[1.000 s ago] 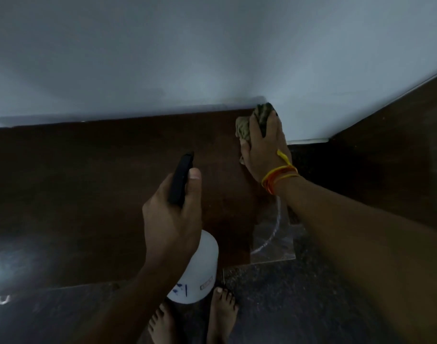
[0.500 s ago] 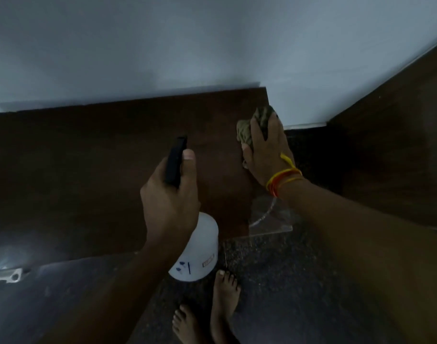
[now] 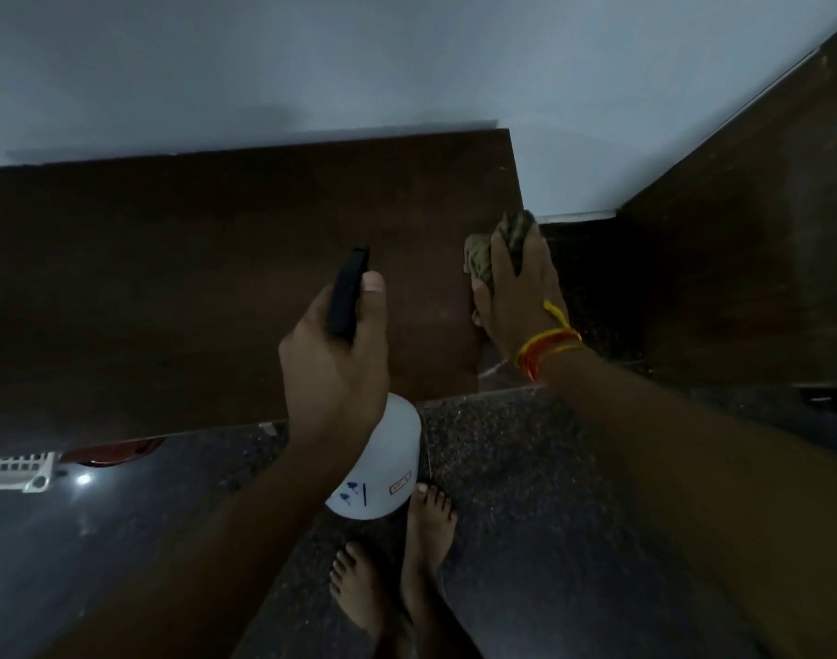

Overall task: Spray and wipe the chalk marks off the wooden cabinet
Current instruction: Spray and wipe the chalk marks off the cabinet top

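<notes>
**Two hands at the right edge of a dark wooden cabinet, one with a spray bottle, one with a cloth**

The left hand (image 3: 335,368) is wrapped around the neck of a white spray bottle (image 3: 383,468), fingers curled closed, with the thumb lying up along its black spray head (image 3: 347,292). The bottle hangs below the fist, its rounded white body over the floor and just above two bare feet (image 3: 407,554). The black head points away from the person, over the cabinet's surface.

The right hand (image 3: 516,297) presses a crumpled olive-green cloth (image 3: 483,259) flat against the wooden cabinet (image 3: 217,278), fingers spread over the cloth and holding it down. The cloth sits right at the cabinet's right edge, partly over it. Orange and yellow threads (image 3: 547,347) circle the right wrist.

The cabinet's dark brown surface fills the middle of the view. Its far edge meets a pale wall (image 3: 407,64); its right edge is straight and ends beside a dark gap. The wide stretch of wood to the left of both hands is bare. The light is too dim to make out chalk marks on it, except a faint pale streak just below the right wrist at the near right corner.

Beyond the gap, another dark wooden panel (image 3: 740,230) rises at the right. Below the cabinet's near edge lies a speckled dark floor (image 3: 526,492), open around the feet. At the far left, a white slotted plastic piece (image 3: 17,470) lies by the near edge.
</notes>
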